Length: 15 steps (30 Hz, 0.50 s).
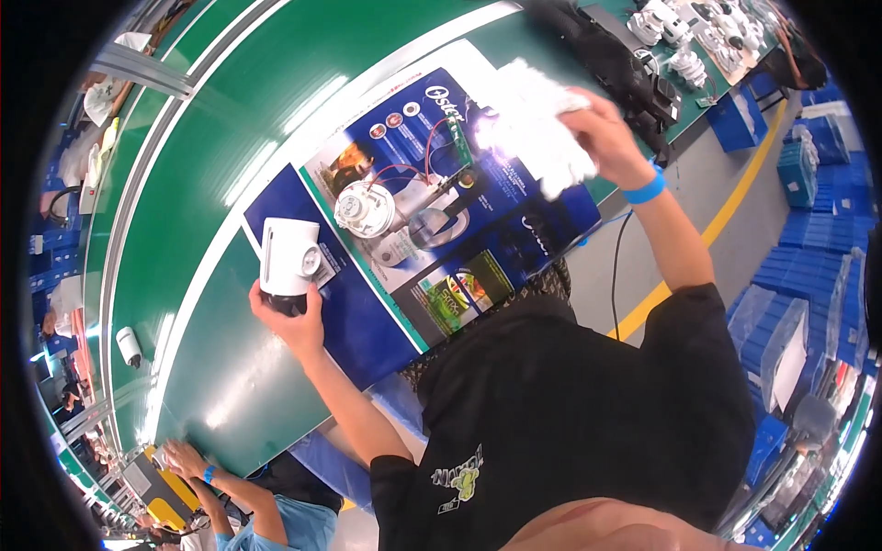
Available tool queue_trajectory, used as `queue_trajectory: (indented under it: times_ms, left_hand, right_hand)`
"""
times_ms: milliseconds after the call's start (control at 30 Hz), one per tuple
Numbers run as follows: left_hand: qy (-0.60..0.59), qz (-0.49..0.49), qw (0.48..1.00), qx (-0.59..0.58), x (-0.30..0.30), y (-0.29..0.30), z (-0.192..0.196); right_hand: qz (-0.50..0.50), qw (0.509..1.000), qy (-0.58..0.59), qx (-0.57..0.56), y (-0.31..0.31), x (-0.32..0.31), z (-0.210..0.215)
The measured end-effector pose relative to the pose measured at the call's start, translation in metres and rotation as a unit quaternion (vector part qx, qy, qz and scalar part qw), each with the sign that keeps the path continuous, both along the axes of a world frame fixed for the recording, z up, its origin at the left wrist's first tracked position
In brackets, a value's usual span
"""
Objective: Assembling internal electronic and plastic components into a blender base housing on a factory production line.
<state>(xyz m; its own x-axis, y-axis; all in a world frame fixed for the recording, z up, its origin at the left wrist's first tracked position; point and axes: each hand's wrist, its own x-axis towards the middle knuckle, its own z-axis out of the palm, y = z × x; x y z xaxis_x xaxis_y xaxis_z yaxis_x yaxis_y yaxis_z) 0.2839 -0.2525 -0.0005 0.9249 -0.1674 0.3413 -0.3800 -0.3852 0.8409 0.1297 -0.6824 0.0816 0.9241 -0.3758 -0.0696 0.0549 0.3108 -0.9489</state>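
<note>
My left hand (290, 317) is closed around the black lower end of a white rounded housing (290, 253), which stands upright with a round knob-like feature on its side. My right hand (602, 133) grips the edge of a glaring white thing (542, 124) with a ragged outline; overexposure hides its details. Beside it, a narrow green circuit board (458, 138) with red wires lies on a printed blue cardboard sheet (354, 317). The wires run to a round white part (364, 209) on the same sheet. A bright light glows between the board and the white thing.
The sheet lies on a green worktable (230, 156). Another white housing (129, 346) lies at far left. A co-worker's hands (184, 457) work at lower left. A black bag-like item (606, 64) and several white parts (684, 37) sit at upper right. Blue bins (776, 321) stack at right.
</note>
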Motion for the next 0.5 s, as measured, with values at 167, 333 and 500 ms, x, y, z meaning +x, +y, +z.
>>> queue_trajectory:
  times_ms: [167, 333, 500]
  left_hand:
    - [-0.006, -0.001, 1.0, 0.017, -0.002, -0.004, 0.006]
    - [-0.159, 0.012, 0.976, 0.146, -0.007, 0.0, 0.018]
    - [-0.301, 0.006, 0.953, 0.038, -0.048, -0.044, 0.059]
  right_hand:
    - [0.085, 0.994, 0.071, 0.007, 0.012, 0.003, -0.022]
    - [0.074, 0.993, 0.021, -0.089, 0.038, -0.016, 0.008]
    - [0.153, 0.988, -0.008, -0.039, 0.071, -0.024, 0.012]
